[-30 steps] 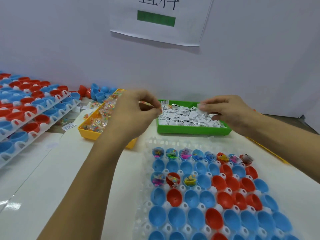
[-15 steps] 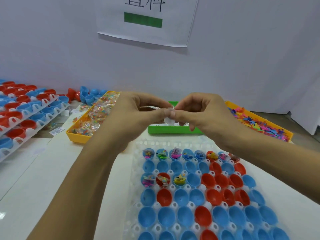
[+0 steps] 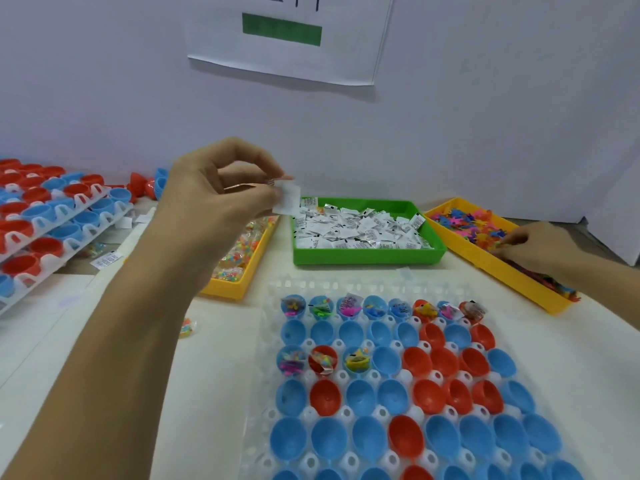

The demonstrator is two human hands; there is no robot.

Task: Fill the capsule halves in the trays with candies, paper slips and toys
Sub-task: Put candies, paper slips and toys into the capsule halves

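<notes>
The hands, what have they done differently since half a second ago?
The right hand left the left hand and reached right into the yellow toy bin. The left hand stayed raised, now alone holding the paper slip in its grip. The filled capsule halves are unchanged.

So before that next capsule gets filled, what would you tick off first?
1. Paper slip held in left hand: ok.
2. Candy also in that hand: cannot tell.
3. Right hand at the toy bin: ok.
4. Toy actually gripped: cannot tell.
5. Next empty capsule half in the third row free: ok.
6. Capsule tray within reach, unobstructed: ok.
</notes>
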